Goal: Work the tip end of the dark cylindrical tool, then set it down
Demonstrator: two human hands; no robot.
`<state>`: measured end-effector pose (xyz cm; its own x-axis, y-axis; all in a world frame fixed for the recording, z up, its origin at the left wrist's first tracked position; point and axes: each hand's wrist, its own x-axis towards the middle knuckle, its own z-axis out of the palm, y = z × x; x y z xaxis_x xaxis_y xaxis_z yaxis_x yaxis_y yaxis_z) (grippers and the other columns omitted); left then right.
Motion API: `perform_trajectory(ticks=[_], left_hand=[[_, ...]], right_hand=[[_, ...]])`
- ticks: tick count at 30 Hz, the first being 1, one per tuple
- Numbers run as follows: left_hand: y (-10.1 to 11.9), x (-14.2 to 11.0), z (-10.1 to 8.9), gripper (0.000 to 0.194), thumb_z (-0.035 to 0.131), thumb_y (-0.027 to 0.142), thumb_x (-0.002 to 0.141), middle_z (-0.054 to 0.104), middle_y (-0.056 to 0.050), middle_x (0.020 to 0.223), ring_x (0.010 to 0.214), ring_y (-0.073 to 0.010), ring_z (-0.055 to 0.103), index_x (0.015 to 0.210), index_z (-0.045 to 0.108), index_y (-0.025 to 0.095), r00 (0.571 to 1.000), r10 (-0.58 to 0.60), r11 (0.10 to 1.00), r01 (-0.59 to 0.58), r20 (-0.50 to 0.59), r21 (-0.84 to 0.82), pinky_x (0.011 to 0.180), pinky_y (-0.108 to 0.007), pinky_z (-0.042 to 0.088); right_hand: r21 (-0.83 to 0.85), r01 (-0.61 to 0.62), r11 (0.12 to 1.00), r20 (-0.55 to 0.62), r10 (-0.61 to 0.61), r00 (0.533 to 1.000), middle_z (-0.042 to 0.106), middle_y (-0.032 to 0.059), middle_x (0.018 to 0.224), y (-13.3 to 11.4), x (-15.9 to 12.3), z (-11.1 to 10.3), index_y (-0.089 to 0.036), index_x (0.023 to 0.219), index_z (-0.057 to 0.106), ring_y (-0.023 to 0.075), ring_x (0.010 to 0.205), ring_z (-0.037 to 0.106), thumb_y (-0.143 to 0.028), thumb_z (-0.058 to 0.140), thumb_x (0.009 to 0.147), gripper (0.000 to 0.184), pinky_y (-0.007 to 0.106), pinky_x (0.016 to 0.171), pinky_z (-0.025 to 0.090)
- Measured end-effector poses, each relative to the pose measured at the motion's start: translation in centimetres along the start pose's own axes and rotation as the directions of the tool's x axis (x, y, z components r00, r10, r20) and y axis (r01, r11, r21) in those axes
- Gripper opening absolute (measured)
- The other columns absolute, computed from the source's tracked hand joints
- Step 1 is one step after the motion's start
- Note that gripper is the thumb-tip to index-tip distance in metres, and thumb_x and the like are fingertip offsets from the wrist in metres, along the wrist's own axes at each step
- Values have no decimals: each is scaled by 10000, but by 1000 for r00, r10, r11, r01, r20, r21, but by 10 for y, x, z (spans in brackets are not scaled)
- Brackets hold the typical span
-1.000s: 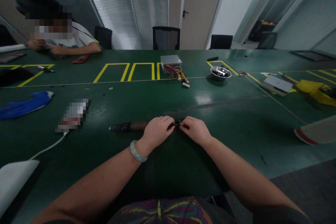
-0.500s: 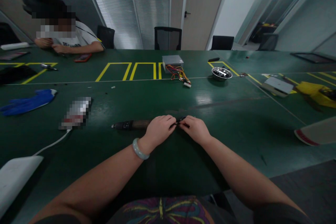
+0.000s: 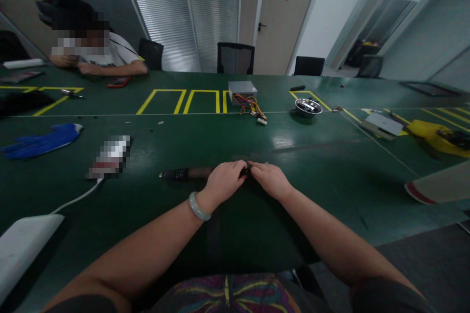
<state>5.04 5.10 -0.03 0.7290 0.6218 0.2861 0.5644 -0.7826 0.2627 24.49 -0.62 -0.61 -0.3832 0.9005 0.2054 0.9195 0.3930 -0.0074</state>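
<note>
A dark, slim electric screwdriver (image 3: 187, 173) lies on the green table with its narrow tip pointing left. My left hand (image 3: 225, 178) is closed around its rear end and hides that part. Close against the left fingertips, my right hand (image 3: 270, 178) is closed in a pinch at the tail of the tool. What the right fingers hold is a small dark piece, mostly covered, and I cannot make out its kind. A pale bangle (image 3: 199, 207) circles my left wrist.
A blue glove (image 3: 44, 142), a phone on a white cable (image 3: 79, 196) and a white device (image 3: 27, 239) lie left. Ahead stand a power supply (image 3: 242, 90) with loose wires and a metal bowl (image 3: 308, 107). A pale cylinder (image 3: 440, 183) lies right. Another person sits far left.
My right fingers have closed in nearer to the left fingertips, covering more of the small piece between them. The screwdriver stays in place; the view has shifted slightly.
</note>
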Motion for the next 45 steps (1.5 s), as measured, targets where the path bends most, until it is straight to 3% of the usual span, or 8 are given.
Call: perform_trajectory(ticks=[7, 12, 20, 26, 32, 35, 43, 45], left_hand=[[14, -10, -12, 102, 533, 284, 895, 612, -54, 916, 910, -209, 571, 883, 549, 183, 978, 166, 986, -169, -125, -14, 822, -351, 433], [18, -19, -8, 121, 533, 278, 892, 612, -6, 780, 721, -139, 555, 809, 555, 193, 870, 481, 872, -462, 113, -160, 673, -259, 388], [6, -21, -9, 131, 589, 315, 877, 568, 35, 722, 623, -91, 505, 837, 567, 192, 873, 415, 887, -326, 256, -327, 572, -214, 341], [4, -22, -10, 131, 595, 323, 876, 580, 30, 760, 658, -97, 518, 869, 567, 195, 866, 414, 886, -315, 280, -339, 595, -218, 350], [1, -21, -8, 154, 596, 346, 880, 574, 29, 756, 657, -99, 513, 857, 559, 198, 865, 417, 879, -306, 280, -365, 600, -216, 354], [2, -20, -9, 155, 590, 347, 885, 577, 31, 756, 659, -97, 516, 858, 559, 197, 862, 420, 877, -305, 284, -371, 602, -214, 355], [3, -19, -13, 162, 582, 357, 893, 591, 28, 765, 669, -98, 537, 871, 566, 197, 860, 419, 874, -295, 291, -385, 603, -213, 371], [3, -19, -13, 166, 580, 363, 894, 596, 25, 770, 672, -101, 544, 877, 572, 198, 858, 421, 872, -293, 294, -393, 607, -213, 379]], right_hand=[[-25, -60, 998, 104, 62, 993, 623, 80, 1028, -7, 9, -3, -169, 1014, 544, 181, 895, 582, -168, 450, 949, 115, 285, 795, 433], [-68, -82, 994, 101, 88, 991, 600, 79, 1028, -13, 14, -2, -168, 1017, 510, 192, 885, 565, -141, 422, 949, 115, 291, 767, 418], [-145, -264, 953, 90, 279, 956, 605, 80, 1083, 32, 7, -7, -187, 1043, 496, 187, 922, 577, -144, 401, 956, 136, 269, 760, 388], [-234, -565, 792, 41, 588, 808, 632, 106, 967, 109, -81, -33, -172, 942, 507, 212, 794, 603, -202, 391, 952, 120, 294, 642, 369], [-288, -821, 493, -18, 855, 519, 614, 137, 886, 183, -216, -34, -207, 892, 507, 247, 696, 604, -312, 299, 963, 244, 340, 568, 366], [-250, -879, 406, -15, 906, 423, 613, 156, 863, 207, -258, -34, -220, 852, 512, 281, 663, 606, -338, 288, 931, 265, 366, 538, 383], [-118, -924, 365, -55, 926, 373, 637, 218, 835, 238, -270, -21, -255, 755, 566, 324, 595, 610, -421, 510, 758, 175, 480, 532, 426], [-97, -910, 402, -109, 905, 411, 628, 270, 831, 229, -258, -20, -229, 790, 605, 385, 644, 624, -467, 557, 722, 253, 549, 546, 416]])
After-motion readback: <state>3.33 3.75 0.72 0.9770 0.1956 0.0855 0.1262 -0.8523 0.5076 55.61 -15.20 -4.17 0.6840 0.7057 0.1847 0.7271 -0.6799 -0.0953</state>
